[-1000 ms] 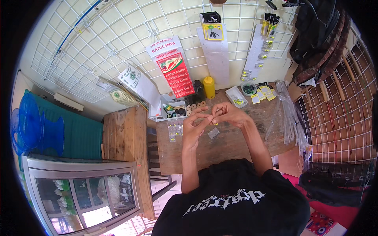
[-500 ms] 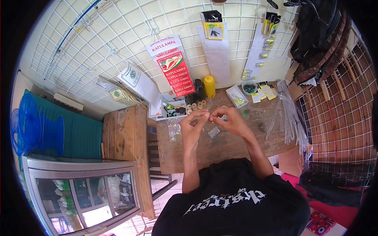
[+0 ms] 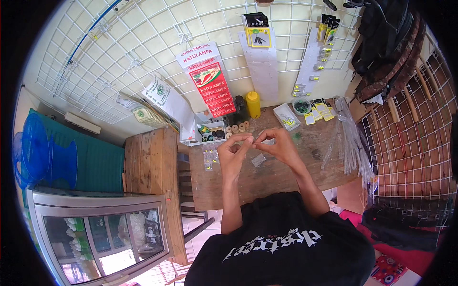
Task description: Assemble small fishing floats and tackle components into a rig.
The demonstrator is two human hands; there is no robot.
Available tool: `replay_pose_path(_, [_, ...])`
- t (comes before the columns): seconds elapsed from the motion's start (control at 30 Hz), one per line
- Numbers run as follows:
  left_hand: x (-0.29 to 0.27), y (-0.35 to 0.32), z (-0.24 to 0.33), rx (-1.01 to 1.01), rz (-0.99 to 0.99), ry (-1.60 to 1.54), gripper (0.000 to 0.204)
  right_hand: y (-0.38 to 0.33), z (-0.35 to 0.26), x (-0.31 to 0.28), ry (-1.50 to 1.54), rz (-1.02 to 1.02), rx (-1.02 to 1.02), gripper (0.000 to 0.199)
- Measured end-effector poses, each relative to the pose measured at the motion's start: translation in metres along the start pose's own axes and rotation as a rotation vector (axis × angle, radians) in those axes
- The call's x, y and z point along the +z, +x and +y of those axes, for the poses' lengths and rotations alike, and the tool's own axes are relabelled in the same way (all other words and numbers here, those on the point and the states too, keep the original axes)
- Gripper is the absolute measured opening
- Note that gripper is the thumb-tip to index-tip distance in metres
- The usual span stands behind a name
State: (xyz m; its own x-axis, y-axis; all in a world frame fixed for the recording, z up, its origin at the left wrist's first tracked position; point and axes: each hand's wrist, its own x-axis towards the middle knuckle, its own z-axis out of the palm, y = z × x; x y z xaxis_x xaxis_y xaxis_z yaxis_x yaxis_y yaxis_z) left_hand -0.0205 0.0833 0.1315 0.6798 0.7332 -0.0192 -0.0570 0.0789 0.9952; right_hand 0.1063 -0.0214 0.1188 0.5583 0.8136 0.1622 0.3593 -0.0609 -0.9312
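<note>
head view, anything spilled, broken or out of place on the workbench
Nothing stands out. The left hand and right hand pinch something tiny above the workbench. The yellow bottle stands upright, and the small packets lie flat with no spill visible.

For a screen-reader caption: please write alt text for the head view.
Seen from above, a person's left hand and right hand pinch something tiny together over a wooden workbench. A yellow bottle and small trays stand along its far edge.
</note>
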Motion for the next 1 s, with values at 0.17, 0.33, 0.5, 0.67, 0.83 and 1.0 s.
replay_pose_path(0.17, [-0.002,0.002,-0.004,0.022,0.019,-0.012,0.014,-0.004,0.005,0.005,0.048,0.02,0.002,0.017])
replay_pose_path(0.33, [-0.002,0.002,-0.006,0.026,0.029,-0.011,0.015,-0.008,0.012,0.008,0.296,-0.035,0.098,0.013])
replay_pose_path(0.5, [-0.002,0.002,-0.006,0.031,0.043,-0.003,0.015,-0.012,0.005,0.013,0.584,-0.001,0.241,0.009])
replay_pose_path(0.67, [-0.002,0.001,-0.007,0.091,0.014,0.07,0.015,-0.012,0.018,0.019,0.42,0.067,0.208,0.009])
replay_pose_path(0.83, [-0.002,0.001,-0.001,0.074,0.014,0.119,0.016,-0.013,0.015,0.022,0.289,0.131,0.178,0.017])
replay_pose_path(1.0, [-0.006,0.003,-0.007,0.031,0.008,0.138,0.016,-0.015,0.012,0.02,0.478,0.05,0.226,0.008])
